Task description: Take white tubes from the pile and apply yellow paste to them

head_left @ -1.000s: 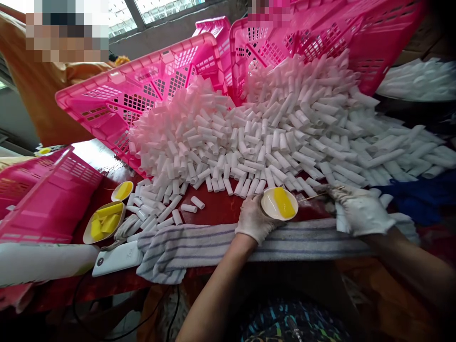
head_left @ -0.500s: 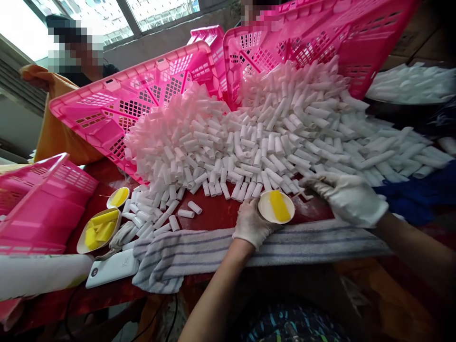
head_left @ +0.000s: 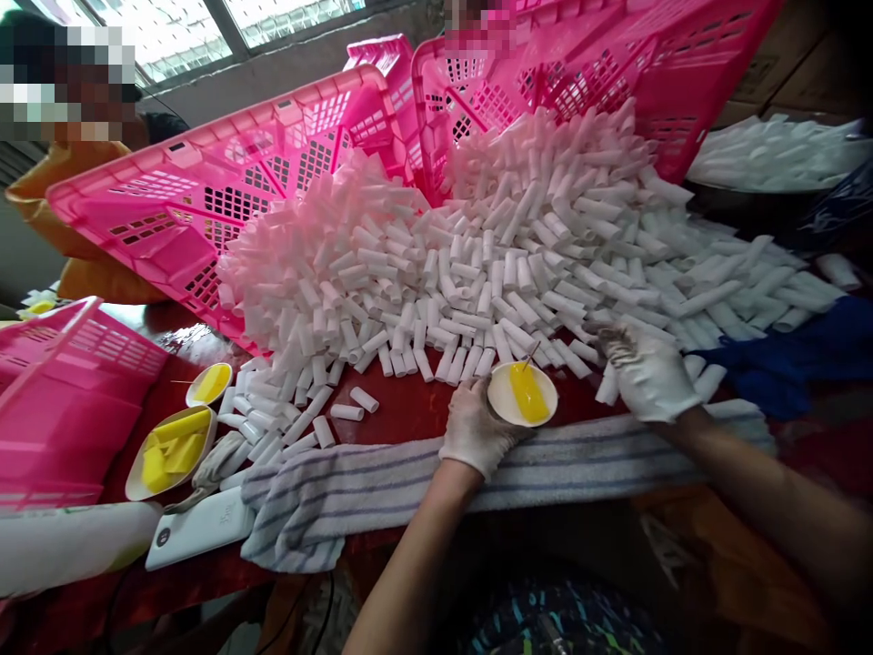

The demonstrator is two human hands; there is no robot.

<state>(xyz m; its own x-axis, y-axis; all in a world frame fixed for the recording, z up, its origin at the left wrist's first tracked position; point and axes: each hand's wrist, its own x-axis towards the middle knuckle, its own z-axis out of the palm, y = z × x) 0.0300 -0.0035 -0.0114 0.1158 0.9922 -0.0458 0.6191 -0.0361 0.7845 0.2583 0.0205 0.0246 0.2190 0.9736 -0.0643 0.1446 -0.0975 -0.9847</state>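
Observation:
My gloved left hand (head_left: 474,428) is wrapped around a small white bowl (head_left: 503,389), tilted toward me above the striped towel. Inside the bowl lies a yellow block (head_left: 527,393), and a thin stick (head_left: 530,353) stands up at its far end. My gloved right hand (head_left: 645,371) is at the near edge of the heap of short white tubes (head_left: 518,273). Its fingers bend over the tubes and are partly hidden; whether they grip one cannot be made out. A white tube (head_left: 607,385) shows beside its palm, and others lie at its wrist side.
Pink crates (head_left: 170,196) lean behind the heap, and another pink crate (head_left: 61,400) stands left. A bowl of yellow pieces (head_left: 174,450), a smaller bowl (head_left: 209,385), a white phone-like device (head_left: 201,528) and a striped towel (head_left: 402,491) lie nearer. A person in orange is at far left.
My right hand has moved away from the bowl and onto the tubes. A thin stick now stands at the yellow block in the bowl. The view has shifted slightly.

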